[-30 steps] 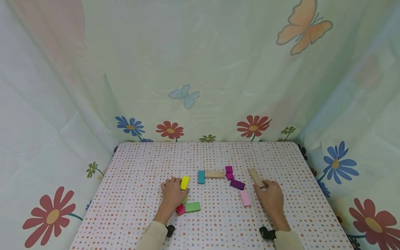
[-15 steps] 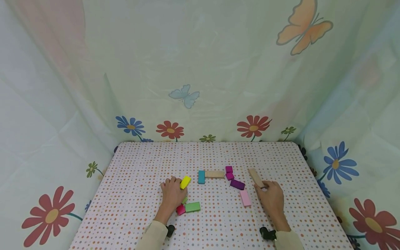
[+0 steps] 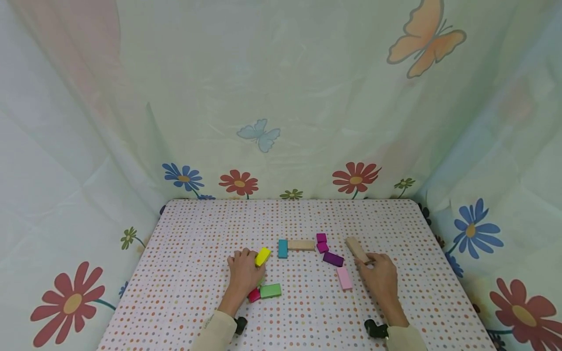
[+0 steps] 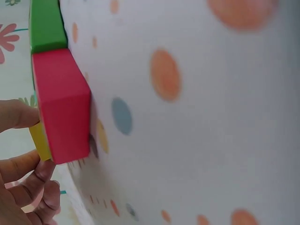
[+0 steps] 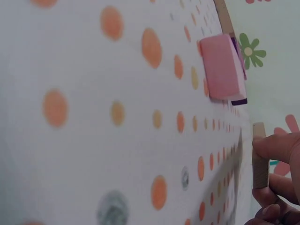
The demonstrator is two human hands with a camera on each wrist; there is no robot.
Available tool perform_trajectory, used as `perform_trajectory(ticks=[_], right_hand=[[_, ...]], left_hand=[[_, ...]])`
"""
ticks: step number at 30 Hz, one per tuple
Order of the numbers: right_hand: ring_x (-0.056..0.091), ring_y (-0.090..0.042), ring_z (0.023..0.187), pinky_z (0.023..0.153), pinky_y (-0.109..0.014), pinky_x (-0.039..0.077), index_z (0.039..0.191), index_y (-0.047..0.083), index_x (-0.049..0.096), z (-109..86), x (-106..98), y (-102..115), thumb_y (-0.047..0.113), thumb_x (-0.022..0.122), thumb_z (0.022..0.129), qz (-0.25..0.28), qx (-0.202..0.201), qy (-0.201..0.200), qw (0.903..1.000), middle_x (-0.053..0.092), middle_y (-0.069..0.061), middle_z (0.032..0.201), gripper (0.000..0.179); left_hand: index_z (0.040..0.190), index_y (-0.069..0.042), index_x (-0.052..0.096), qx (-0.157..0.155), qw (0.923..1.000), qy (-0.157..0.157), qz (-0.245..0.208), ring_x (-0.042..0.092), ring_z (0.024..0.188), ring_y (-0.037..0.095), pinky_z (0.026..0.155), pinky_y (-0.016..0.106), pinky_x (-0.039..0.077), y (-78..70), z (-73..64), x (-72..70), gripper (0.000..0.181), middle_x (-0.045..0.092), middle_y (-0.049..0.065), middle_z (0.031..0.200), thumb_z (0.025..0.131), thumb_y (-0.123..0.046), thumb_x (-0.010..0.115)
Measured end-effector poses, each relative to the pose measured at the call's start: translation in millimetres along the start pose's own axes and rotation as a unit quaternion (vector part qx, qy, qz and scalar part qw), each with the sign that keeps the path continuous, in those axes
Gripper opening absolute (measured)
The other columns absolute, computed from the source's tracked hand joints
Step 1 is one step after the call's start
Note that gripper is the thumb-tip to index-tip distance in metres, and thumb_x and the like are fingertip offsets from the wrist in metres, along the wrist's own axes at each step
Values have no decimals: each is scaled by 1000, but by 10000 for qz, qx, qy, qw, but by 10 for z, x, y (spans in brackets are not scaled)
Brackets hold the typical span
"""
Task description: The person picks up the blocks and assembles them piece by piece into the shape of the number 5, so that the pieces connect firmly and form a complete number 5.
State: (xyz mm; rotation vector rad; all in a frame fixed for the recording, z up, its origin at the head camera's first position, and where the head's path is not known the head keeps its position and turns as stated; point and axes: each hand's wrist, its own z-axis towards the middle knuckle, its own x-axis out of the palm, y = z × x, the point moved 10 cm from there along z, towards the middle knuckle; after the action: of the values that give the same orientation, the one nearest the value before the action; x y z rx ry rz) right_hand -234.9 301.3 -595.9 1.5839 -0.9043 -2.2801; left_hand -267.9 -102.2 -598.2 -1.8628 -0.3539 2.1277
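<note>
My left hand [image 3: 243,277] pinches a yellow block [image 3: 263,257] between thumb and fingers; the left wrist view shows it partly behind a red block [image 4: 65,108]. Beside that hand lie the red block and a green block [image 3: 270,291], touching; a lighter green one is mostly hidden by the hand. On the right, my right hand [image 3: 381,279] grips a plain wooden block [image 3: 356,249] near its close end. In the right wrist view, thumb and fingers hold the wooden block [image 5: 260,157] on both sides. Left of this hand lies a pink block [image 3: 344,278].
Between the hands, a teal block [image 3: 283,248] touches a second plain wooden block [image 3: 301,245]. Two magenta blocks [image 3: 322,242] and a purple block [image 3: 333,259] continue the curved row to the pink one. A dotted cloth covers the table [image 3: 210,219]; a printed curtain hangs behind.
The yellow block has turned clockwise and shifted slightly right in my left hand. The wooden block in my right hand has moved slightly left. The other blocks stay put.
</note>
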Motion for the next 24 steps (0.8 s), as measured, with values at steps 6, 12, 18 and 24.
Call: perform_trajectory(ticks=[6,12,18,24], right_hand=[[70,-45,104,82,-56,58,124,-8,73,-34,7,127,26,82,92,152,-62,98,9998,70,-29,114,47],[65,-31,86,64,-29,47,121,-6,75,-72,28,261,25,84,91,236,-278,288,9989,71,-24,108,44],[59,-24,81,62,-23,42,119,-3,76,-149,118,334,25,84,90,352,-318,624,9969,71,-22,110,41],[59,-20,80,61,-21,41,117,0,77,-226,207,475,23,89,87,390,-625,792,9941,73,-17,106,40]], left_hand=[[115,-5,77,194,9996,-206,-70,54,91,28,78,44,34,-88,-42,-74,36,71,12,111,89,-30,81],[115,-5,77,337,9992,-154,-136,55,93,28,78,44,34,-202,-75,-64,37,71,12,112,89,-30,81],[116,-6,77,416,9988,84,-260,53,92,26,77,42,32,-298,-120,-10,36,70,10,109,89,-29,81],[115,-8,76,559,9976,235,-320,55,95,25,82,45,36,-364,-184,67,34,69,8,107,90,-31,81]])
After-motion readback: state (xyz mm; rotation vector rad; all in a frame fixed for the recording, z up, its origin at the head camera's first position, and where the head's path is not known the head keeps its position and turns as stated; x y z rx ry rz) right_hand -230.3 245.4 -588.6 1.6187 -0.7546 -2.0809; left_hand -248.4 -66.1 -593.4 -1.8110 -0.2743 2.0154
